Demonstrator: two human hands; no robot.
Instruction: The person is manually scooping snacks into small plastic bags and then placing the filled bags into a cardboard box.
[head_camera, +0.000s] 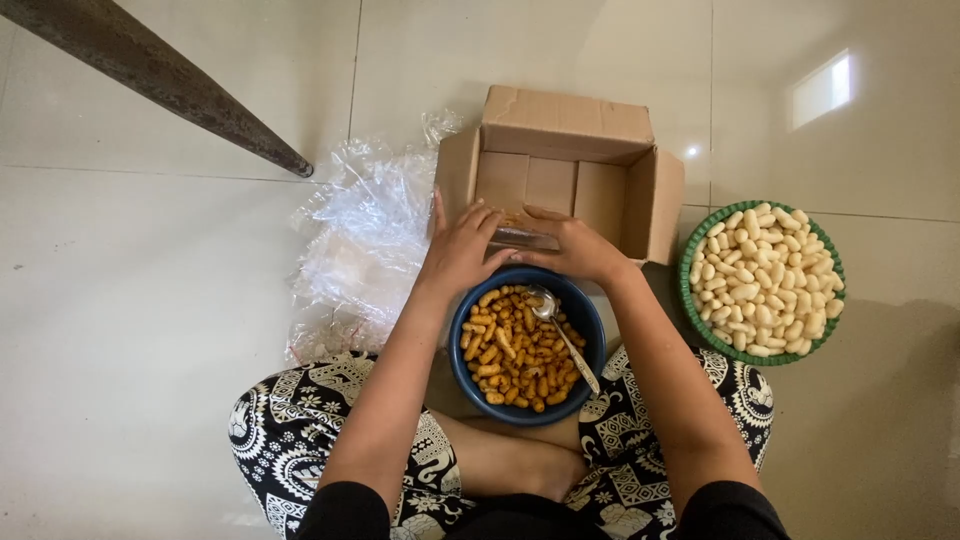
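Observation:
My left hand (460, 250) and my right hand (578, 248) meet at the near edge of an open cardboard box (565, 160), both holding a small clear plastic bag (522, 236) between them. The bag's contents are mostly hidden by my fingers. Just below my hands stands a dark blue bowl (460, 345) full of orange puffed snacks (510, 350). A metal spoon (562, 332) lies in the bowl, its handle pointing to the lower right.
A green bowl (690, 300) heaped with pale puffed snacks (765, 280) stands at the right. A pile of clear plastic bags (365, 240) lies left of the box. A dark pole (160, 75) slants in from the upper left. My crossed legs in patterned trousers (290, 430) rest on the tiled floor.

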